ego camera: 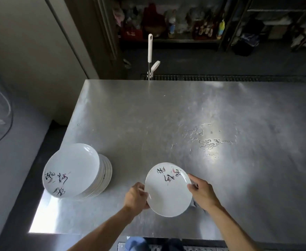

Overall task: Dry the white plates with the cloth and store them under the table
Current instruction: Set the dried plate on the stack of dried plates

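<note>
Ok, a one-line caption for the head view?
The left hand and right hand grip one white plate over the steel table; a stack of plates sits at left, water pooled at right.

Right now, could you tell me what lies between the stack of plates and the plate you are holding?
In the head view, just bare steel table and the left hand gripping the plate by its rim.

Glossy white ceramic plate [168, 194]; brushed, wet-spotted steel table [166, 115].

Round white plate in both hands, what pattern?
The white plate bears black calligraphy, reddish strokes; head view.
</note>
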